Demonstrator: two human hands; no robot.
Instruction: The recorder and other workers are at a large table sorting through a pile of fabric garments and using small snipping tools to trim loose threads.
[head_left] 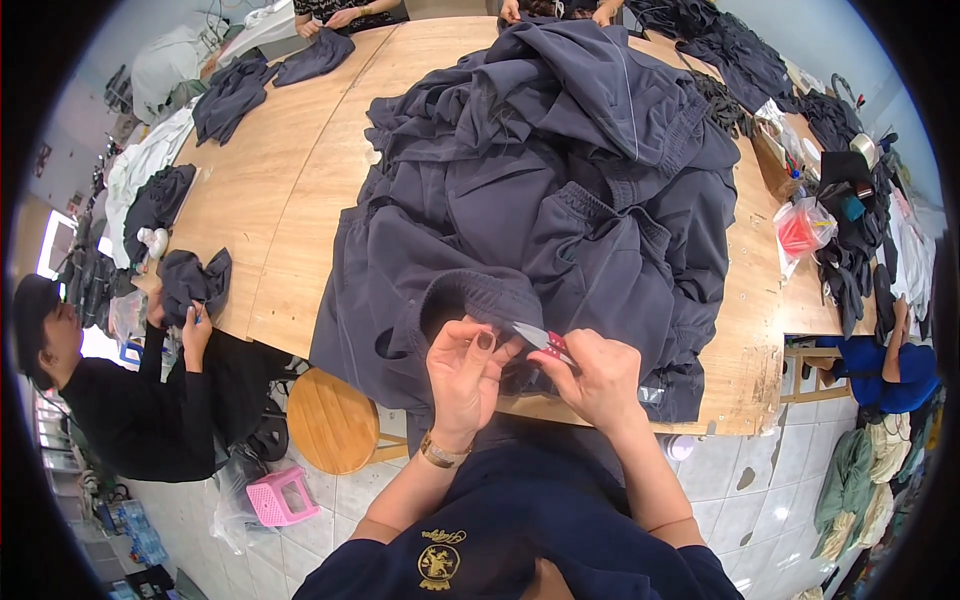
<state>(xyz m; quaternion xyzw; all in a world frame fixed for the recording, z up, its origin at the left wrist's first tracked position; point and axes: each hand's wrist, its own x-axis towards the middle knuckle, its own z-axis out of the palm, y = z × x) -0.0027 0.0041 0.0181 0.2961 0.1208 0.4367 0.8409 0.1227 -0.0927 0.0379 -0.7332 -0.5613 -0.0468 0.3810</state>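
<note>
We see our left hand (466, 368) with fingers curled, pinching a fold of a dark grey garment (470, 262) near its elastic waistband at the near edge of the wooden surface (268, 205). Our right hand (598, 378) is closed around a pair of small thread snips (541, 340) with a red grip, the metal tips pointing toward the left hand's fingertips and lying just beside them over the cloth. The garment we hold is the nearest piece of a large pile of grey clothes (590, 110) heaped across the middle of the surface. To our left, a person in black (140, 400) sits at the surface's edge holding another dark piece (192, 280). A round wooden stool (335, 420) stands below the surface's edge, and a small pink plastic stool (278, 497) sits on the tiled floor near it. On the right side lies a clear bag with red contents (803, 228).
</note>
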